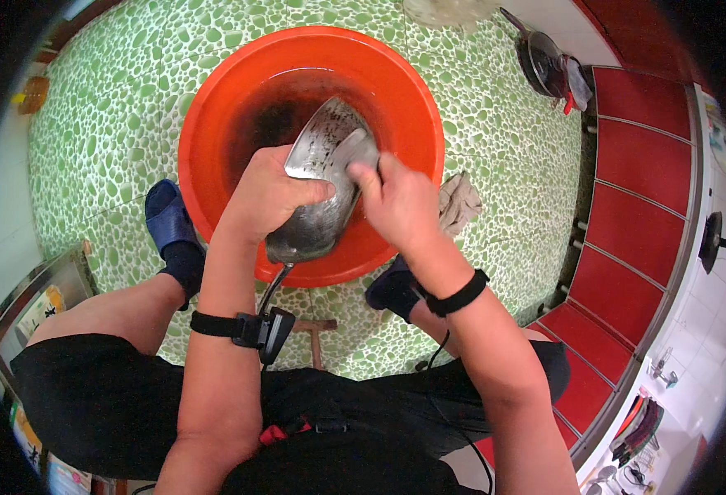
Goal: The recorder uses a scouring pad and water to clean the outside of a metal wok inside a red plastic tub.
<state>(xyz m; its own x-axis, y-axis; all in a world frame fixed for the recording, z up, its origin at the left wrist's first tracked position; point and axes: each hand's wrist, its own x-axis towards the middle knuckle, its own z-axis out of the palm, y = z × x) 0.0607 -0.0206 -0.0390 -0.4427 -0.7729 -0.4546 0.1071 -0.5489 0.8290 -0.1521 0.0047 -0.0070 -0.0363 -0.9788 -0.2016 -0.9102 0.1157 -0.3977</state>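
Observation:
My left hand grips the rim of a metal pan, thumb laid over its edge. The pan is tilted above a large orange plastic basin, with dark specks on its upper part and a thin handle pointing toward me. In my right hand is a greyish rounded scraper-like piece, pressed against or very near the pan's surface. Motion blur hides its exact kind. Dark, cloudy water lies in the basin, partly hidden by the pan and my hands.
A crumpled cloth lies on the green pebble-patterned floor right of the basin. Farther right, a lidded pan stands near red cabinet doors. My slippered foot is beside the basin; a T-shaped wooden piece lies between my legs.

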